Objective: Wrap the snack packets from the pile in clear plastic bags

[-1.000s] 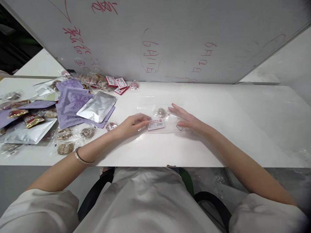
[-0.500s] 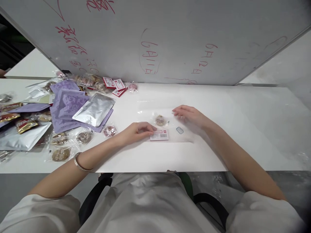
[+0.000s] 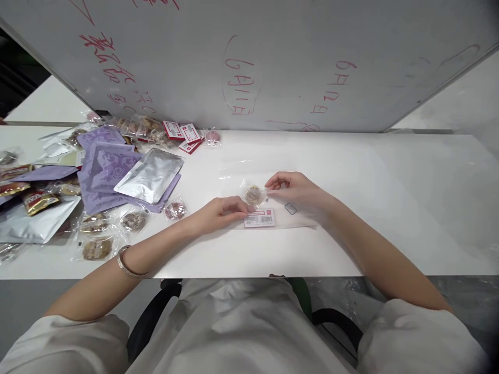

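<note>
A clear plastic bag (image 3: 234, 176) lies flat in front of me, with a blue-edged mark (image 3: 290, 208) at its right. My left hand (image 3: 232, 212) is at the upper left corner of a small red and white card (image 3: 259, 218) with a barcode, thumb and fingers closed on it. Just above the card lies a round, light-brown cookie (image 3: 253, 195) in a clear wrapper. The fingertips of my right hand (image 3: 292, 187) pinch the wrapper's right edge. Whether the cookie and card lie inside the bag or on top, I cannot tell.
Purple pouches (image 3: 111, 169), a silver pouch (image 3: 150, 175) and several wrapped cookies (image 3: 97, 248) crowd the white table's left side. More red and white cards (image 3: 181, 132) lie at the back. A whiteboard (image 3: 288, 62) with red writing stands along the far edge.
My right hand has moved left to the wrapped cookie and closed on its wrapper. My left hand stays at the card. The view has shifted slightly.
</note>
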Motion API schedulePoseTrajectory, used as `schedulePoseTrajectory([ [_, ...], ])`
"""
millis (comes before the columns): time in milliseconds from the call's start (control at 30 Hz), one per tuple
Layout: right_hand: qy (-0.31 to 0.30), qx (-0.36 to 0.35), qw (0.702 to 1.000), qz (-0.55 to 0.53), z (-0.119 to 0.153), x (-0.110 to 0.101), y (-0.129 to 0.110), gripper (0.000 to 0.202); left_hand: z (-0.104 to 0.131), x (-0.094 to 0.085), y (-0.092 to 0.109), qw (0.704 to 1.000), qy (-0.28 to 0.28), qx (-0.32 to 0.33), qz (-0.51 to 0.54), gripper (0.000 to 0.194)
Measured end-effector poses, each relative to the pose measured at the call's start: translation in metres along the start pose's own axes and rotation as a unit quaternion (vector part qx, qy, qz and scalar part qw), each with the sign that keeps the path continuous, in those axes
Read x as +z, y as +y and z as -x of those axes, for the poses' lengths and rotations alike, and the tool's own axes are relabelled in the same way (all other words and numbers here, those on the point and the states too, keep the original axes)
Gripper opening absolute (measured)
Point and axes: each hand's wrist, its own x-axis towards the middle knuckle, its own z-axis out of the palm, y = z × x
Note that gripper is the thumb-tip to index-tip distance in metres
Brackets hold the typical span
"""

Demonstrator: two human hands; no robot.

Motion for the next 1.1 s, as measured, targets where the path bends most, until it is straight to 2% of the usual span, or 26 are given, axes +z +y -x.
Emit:
schedulePoseTrajectory([
  [167, -0.004, -0.083, 0.99, 0.116, -0.003, 0.006, -0.001, 0.054, 0.0, 0.0, 0.002, 1.0, -0.017, 0.008, -0.011, 0.019],
  [233, -0.012, -0.117, 0.981, 0.155, -0.003, 0.011, -0.004, 0.053, -0.001, -0.001, 0.002, 0.999, -0.026, 0.008, -0.021, 0.019],
  [333, -0.025, -0.141, 0.979, 0.144, 0.0, 0.014, -0.008, 0.039, -0.001, -0.001, 0.003, 0.999, -0.033, 0.01, -0.03, 0.019],
  [500, -0.031, -0.089, 0.994, 0.058, 0.004, 0.015, -0.011, 0.032, -0.001, -0.001, 0.006, 1.0, -0.025, -0.004, -0.015, 0.02],
  [600, 0.008, -0.055, 0.998, 0.016, 0.0, 0.013, -0.008, 0.037, -0.001, 0.0, 0.007, 1.0, -0.013, -0.01, 0.0, 0.022],
  [700, 0.054, -0.024, 0.997, -0.052, -0.004, 0.002, -0.002, 0.041, -0.001, 0.001, 0.004, 1.0, 0.014, 0.008, -0.018, 0.02],
  [733, 0.044, -0.01, 0.996, -0.08, -0.003, -0.003, 0.0, 0.043, -0.001, 0.001, 0.002, 0.999, 0.027, 0.022, -0.027, 0.019],
  [800, -0.026, 0.02, 0.993, -0.109, 0.0, -0.015, 0.002, 0.044, 0.0, 0.002, 0.0, 0.998, 0.05, 0.041, -0.024, 0.017],
  [900, -0.149, 0.035, 0.987, -0.05, 0.008, -0.024, -0.001, 0.038, 0.001, 0.003, -0.002, 0.998, 0.058, 0.026, 0.014, 0.018],
  [967, -0.172, 0.011, 0.985, 0.011, 0.012, -0.022, -0.003, 0.034, 0.001, 0.003, -0.001, 0.998, 0.059, 0.018, 0.01, 0.02],
  [1100, -0.174, -0.051, 0.981, 0.073, 0.01, -0.022, -0.002, 0.032, 0.0, 0.006, 0.002, 0.997, 0.07, 0.01, -0.016, 0.022],
])
